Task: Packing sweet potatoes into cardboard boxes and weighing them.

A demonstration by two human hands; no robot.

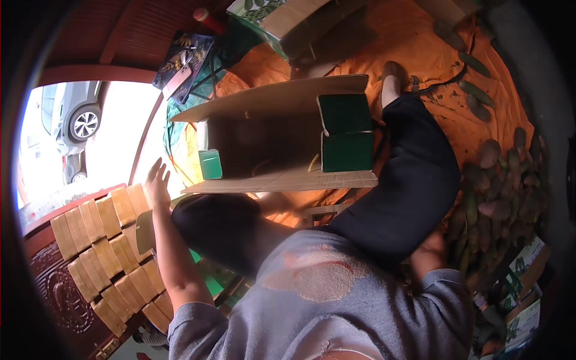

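Note:
Between my legs stands an open cardboard box (279, 182), with brown long flaps and green end flaps (347, 151). Its inside is in shadow, and I make out no contents. My left hand (158, 185) is raised to the left of the box, apart from it, with fingers spread and nothing in them. Below that hand are a green-and-brown cardboard piece (144, 233) and a stack of tan blocks or packs (99, 231). My right arm (429, 251) reaches down beside my right thigh, near heaped oblong produce (495, 210). The thigh hides the fingers.
An orange sheet (420, 45) covers the floor, with loose green oblong produce (477, 93) at the far right. Another printed carton (294, 30) stands at the back. A pink phone (178, 79) lies on a dark patterned surface. Printed cartons (523, 321) stand at the lower right.

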